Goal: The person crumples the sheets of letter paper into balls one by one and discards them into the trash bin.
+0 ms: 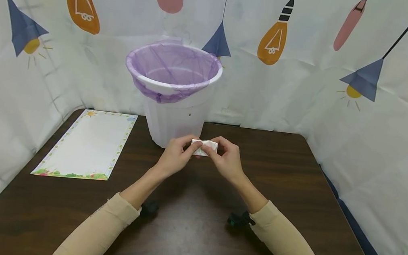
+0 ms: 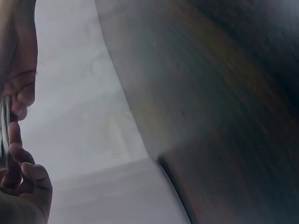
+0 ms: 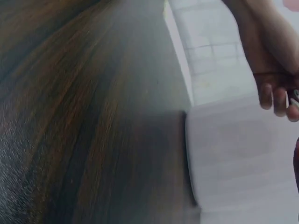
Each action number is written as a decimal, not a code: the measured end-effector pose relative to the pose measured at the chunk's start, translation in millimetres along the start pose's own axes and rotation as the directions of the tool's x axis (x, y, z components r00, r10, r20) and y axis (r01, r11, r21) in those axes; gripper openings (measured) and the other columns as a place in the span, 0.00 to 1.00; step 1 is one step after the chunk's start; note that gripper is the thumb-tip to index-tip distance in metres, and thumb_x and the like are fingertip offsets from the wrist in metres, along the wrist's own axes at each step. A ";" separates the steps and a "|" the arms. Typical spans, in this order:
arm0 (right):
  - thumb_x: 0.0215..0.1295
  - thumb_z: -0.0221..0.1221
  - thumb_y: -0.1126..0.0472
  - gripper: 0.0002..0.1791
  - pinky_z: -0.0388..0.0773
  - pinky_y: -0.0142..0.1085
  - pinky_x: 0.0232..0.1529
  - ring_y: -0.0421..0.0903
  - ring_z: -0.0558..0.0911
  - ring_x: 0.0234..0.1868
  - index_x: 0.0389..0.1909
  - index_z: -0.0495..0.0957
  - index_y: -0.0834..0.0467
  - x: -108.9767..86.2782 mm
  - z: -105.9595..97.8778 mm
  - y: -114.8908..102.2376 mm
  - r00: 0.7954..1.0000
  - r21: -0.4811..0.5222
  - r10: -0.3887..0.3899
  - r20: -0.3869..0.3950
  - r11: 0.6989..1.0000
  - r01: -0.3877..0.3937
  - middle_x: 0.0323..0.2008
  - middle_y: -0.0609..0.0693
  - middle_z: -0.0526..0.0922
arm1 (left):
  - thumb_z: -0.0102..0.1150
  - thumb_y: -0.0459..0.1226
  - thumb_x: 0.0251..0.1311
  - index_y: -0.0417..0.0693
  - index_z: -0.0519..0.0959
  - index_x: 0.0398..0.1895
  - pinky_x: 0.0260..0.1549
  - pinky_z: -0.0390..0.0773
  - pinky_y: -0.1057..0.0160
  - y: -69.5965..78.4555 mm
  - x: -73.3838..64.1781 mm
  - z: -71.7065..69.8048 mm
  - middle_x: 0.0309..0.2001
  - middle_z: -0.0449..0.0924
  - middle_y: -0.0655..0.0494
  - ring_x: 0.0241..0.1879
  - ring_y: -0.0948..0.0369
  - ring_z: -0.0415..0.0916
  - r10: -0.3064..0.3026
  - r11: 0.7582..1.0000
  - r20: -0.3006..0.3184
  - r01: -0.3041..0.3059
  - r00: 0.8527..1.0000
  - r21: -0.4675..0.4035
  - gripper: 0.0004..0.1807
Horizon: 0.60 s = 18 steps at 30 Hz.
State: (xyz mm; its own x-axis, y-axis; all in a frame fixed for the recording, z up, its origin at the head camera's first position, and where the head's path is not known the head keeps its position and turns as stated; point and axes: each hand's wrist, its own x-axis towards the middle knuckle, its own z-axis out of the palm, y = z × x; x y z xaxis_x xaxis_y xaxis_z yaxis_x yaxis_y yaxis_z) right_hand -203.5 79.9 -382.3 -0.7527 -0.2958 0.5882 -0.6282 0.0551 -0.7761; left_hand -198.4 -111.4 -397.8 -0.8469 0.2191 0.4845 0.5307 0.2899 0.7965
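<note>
A small white rectangular packet or folded piece (image 1: 206,142) is held up between both hands in the head view, in front of the bin's lower right side. The left hand (image 1: 175,156) pinches its left part, thumb on the near face. At the other end, the right hand (image 1: 229,162) pinches it the same way, the two thumbs close together. Edge-on, the thin white piece (image 2: 5,133) shows at the left border of the left wrist view, fingers around it. Only a sliver of it appears at the right border of the right wrist view. Its exact kind is unclear.
A white bin (image 1: 175,119) lined with a purple bag (image 1: 170,98) stands at the table's back. Left of it lies a white sheet with a decorated border (image 1: 86,145). The dark wooden table (image 1: 195,232) is enclosed by a patterned white curtain (image 1: 302,91). Dark devices sit near both wrists.
</note>
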 end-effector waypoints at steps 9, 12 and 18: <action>0.67 0.64 0.76 0.12 0.80 0.31 0.37 0.45 0.81 0.36 0.50 0.81 0.72 -0.7 -4.4 30.5 0.998 0.164 0.069 0.001 0.984 -0.068 0.41 0.62 0.84 | 0.57 0.46 0.76 0.50 0.85 0.44 0.19 0.72 0.62 -0.2 2.0 -5.6 0.27 0.81 0.59 0.21 0.63 0.72 0.002 0.996 -0.003 -0.002 1.000 0.089 0.11; 0.65 0.65 0.76 0.13 0.78 0.30 0.34 0.44 0.79 0.34 0.50 0.80 0.71 1.1 -5.5 28.2 0.997 0.184 0.074 -0.034 0.981 -0.066 0.39 0.60 0.83 | 0.60 0.44 0.74 0.49 0.85 0.43 0.18 0.71 0.63 2.1 3.4 -7.0 0.25 0.77 0.60 0.18 0.63 0.68 0.005 0.994 -0.019 -0.002 1.000 0.109 0.10; 0.66 0.65 0.75 0.13 0.76 0.30 0.35 0.44 0.77 0.35 0.50 0.78 0.70 6.0 -9.7 23.6 0.991 0.192 0.125 -0.045 0.975 -0.114 0.38 0.55 0.81 | 0.66 0.41 0.70 0.45 0.85 0.44 0.27 0.78 0.62 9.2 7.1 -17.5 0.32 0.83 0.58 0.27 0.60 0.77 0.029 0.995 -0.046 -0.024 0.999 0.098 0.09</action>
State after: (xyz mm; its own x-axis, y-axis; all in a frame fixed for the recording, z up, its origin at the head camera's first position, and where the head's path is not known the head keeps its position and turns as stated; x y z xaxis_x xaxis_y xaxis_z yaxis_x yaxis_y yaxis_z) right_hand -224.7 88.7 -394.9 -0.8332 -0.2432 0.4966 -0.4890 -0.0953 -0.8671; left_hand -200.1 -123.5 -380.8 -0.8320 0.1846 0.5231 0.5516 0.3747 0.7452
